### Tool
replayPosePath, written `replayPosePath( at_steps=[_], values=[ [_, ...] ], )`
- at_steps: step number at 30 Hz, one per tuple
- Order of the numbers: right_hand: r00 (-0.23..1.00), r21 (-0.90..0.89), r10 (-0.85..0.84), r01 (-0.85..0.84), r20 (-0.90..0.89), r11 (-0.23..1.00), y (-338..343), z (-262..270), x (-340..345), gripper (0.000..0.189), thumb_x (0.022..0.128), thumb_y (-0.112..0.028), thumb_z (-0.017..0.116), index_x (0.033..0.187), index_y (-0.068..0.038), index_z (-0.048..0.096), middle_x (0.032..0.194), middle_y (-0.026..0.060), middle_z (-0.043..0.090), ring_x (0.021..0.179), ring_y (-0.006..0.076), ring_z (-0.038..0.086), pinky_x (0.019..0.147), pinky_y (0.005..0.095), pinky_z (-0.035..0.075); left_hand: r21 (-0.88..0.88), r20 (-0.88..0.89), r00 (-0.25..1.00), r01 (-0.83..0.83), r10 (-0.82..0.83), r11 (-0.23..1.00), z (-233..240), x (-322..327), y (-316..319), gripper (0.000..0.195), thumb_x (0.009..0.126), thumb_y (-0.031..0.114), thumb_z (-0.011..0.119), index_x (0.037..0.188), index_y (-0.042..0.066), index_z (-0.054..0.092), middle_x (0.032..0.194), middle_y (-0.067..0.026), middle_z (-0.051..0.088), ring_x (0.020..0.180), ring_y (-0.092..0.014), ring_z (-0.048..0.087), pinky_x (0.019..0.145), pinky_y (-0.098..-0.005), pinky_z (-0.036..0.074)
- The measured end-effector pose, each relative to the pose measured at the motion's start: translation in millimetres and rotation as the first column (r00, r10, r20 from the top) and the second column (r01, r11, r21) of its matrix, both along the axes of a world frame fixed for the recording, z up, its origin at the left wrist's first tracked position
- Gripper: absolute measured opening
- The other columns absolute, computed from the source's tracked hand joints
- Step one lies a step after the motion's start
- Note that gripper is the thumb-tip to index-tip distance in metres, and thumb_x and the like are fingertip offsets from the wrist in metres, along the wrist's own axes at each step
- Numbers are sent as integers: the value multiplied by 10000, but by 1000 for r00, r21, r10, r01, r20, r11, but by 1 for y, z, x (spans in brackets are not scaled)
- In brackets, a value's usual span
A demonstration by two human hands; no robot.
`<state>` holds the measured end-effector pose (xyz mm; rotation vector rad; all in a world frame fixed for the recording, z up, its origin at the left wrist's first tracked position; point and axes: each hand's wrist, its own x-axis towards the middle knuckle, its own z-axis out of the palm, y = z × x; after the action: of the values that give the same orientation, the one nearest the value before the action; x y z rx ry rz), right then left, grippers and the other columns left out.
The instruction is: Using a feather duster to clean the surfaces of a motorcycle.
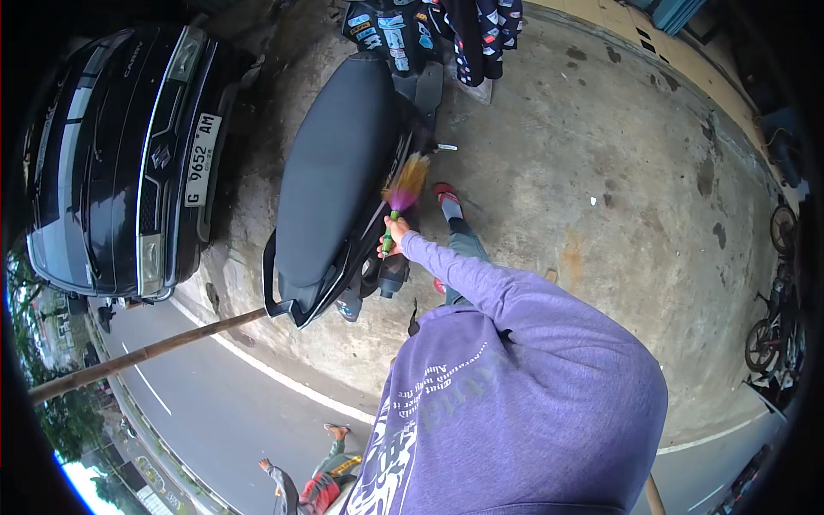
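Observation:
My right hand (394, 235), in a purple sleeve, is closed around the green handle of a duster (407, 183) with orange and purple bristles or feathers. Its bristles lie against or close above the side panel of a parked scooter, just below the long black seat (338, 167); contact cannot be told. The scooter's rear grab rail (270, 277) and exhaust (391, 280) are nearer the bottom of the picture. Stickers cover its front part (393, 32). My left hand is out of view.
A black van (116, 167) stands at the left. A wooden or bamboo pole (154, 351) slants across the lower left, by the road (212, 399). Someone in patterned clothing (486, 38) stands by the scooter's front; another person (320, 492) is at the bottom. Motorcycles (772, 322) stand far right.

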<state>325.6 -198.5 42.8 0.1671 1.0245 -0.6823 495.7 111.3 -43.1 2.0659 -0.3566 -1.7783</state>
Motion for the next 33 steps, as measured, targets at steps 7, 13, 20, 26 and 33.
replayPosePath(
  at_steps=[7,13,20,26,33],
  values=[
    [941,-79,-5,-23,-337,997,-9,12,-10,282,816,-385,420,954,-171,299,666,145,447,428,311,495,377,506,449,-48,28,999,19,-18,999,6,4,6,266,722,239,586,911,52,574,767,-103,599,664,-200,565,599,-311,475],
    [920,-449,41,-229,-390,864,50,42,2,275,828,-379,415,887,-153,270,503,76,422,319,197,452,286,350,415,-100,42,998,-32,36,995,-1,-6,10,263,717,244,590,897,52,582,762,-102,602,666,-191,565,605,-304,472],
    [427,-420,-71,-825,-902,377,68,8,-60,337,786,-405,466,1013,-155,450,752,186,561,673,347,559,594,386,441,-144,72,990,-108,120,984,1,-11,23,260,711,251,594,881,53,591,756,-100,605,667,-181,565,612,-296,469],
    [309,-303,80,-950,-948,79,77,40,-90,422,773,-345,517,1118,-111,451,967,175,548,908,300,528,770,333,406,-84,152,980,-119,130,989,-64,-15,52,297,659,282,643,839,47,614,784,-86,617,707,-140,569,652,-270,458],
    [270,-291,-178,-950,-946,108,61,41,-193,353,714,-302,587,1032,-154,545,890,160,574,849,316,543,743,347,434,-73,194,961,-186,197,980,-88,-20,64,288,666,257,643,834,27,600,787,-101,614,701,-164,572,640,-288,464]
  ],
)
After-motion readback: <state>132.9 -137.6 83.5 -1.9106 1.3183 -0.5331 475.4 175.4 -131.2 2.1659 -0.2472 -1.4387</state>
